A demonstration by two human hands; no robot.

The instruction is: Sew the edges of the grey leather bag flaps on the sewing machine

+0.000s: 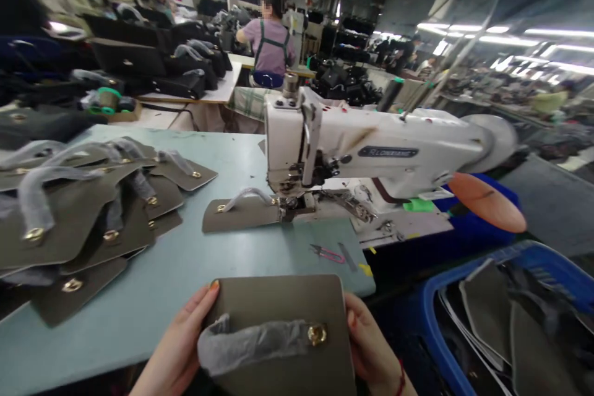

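Note:
Between my hands is an olive-grey bag flap [278, 297] with a plastic-wrapped handle [255, 346] and a gold ring fitting [317, 335]. My left hand [183, 337] grips its left edge, thumb on top. On the right edge, my right hand [369, 340] closes around the side, its fingers partly hidden behind. The flap is held up at the table's front edge. Beyond it, another flap [245, 213] with a wrapped handle lies with its right end at the needle area of a white sewing machine [343, 136].
Similar flaps [69, 216] are piled on the left of the pale table [223, 260]. Pink-handled thread snips [328, 253] lie near its right end. A blue basket [429, 303] with cut pieces stands at the right. Further back, a person [269, 43] sits with their back turned.

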